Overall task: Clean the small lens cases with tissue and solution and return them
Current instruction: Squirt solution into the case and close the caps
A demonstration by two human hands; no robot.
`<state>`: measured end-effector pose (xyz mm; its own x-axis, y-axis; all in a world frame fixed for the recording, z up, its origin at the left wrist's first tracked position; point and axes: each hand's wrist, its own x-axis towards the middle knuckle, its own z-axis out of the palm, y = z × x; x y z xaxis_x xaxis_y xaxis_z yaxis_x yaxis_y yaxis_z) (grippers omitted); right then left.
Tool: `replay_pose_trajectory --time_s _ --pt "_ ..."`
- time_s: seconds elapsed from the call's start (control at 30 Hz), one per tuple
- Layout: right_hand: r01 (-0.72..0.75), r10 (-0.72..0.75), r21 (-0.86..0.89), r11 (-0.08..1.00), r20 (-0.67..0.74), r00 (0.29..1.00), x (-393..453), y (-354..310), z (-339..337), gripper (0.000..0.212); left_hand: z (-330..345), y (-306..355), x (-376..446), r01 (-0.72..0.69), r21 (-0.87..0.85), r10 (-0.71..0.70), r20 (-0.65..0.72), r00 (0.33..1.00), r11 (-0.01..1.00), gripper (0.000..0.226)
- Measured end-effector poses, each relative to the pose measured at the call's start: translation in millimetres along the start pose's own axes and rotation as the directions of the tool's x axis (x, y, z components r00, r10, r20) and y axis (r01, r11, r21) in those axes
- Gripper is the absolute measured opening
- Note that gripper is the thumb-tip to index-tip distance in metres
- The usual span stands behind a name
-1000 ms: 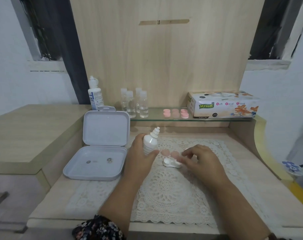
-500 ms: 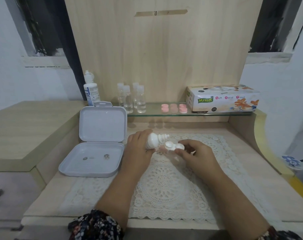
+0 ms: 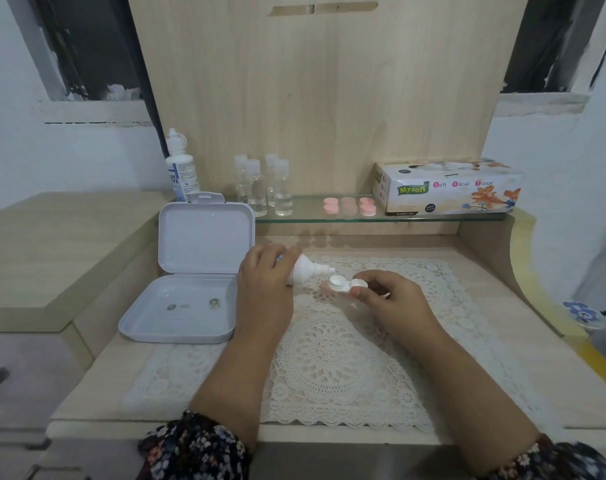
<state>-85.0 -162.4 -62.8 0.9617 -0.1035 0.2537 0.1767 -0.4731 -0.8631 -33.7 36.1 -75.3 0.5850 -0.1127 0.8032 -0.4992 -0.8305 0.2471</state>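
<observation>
Tilting the solution bottle gripped by left hand, nozzle at nine o'clock of the lens case pinched by right hand; next, likely a gentle squeeze.

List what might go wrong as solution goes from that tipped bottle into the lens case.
1. The bottle in the left hand lies nearly sideways, its nozzle beside the case's wells rather than above them; drops may land on the lace mat.
2. The right hand pinches only one end of the lens case, so it may tip and spill.
</observation>
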Motion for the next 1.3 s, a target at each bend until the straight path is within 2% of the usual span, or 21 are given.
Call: replay_pose_trajectory --time_s 0.23,0.5,1.3 --pt "-0.001 0.002 -0.026 1.0 0.016 1.0 0.3 0.7 0.2 0.012 0.3 -0.4 -0.1 0.006 0.01 -0.005 -0.054 0.999 1.0 0.067" --pt "0.001 0.0 -0.036 0.999 0.032 0.999 -0.2 0.3 1.0 0.011 0.8 -1.1 -0.4 -0.002 -0.018 0.001 -0.054 0.999 1.0 0.059" --pt "0.0 0.001 -0.033 0.999 0.041 0.999 0.8 1.8 1.8 0.012 3.0 -2.9 -1.9 0.014 -0.013 -0.015 -0.051 0.999 1.0 0.062"
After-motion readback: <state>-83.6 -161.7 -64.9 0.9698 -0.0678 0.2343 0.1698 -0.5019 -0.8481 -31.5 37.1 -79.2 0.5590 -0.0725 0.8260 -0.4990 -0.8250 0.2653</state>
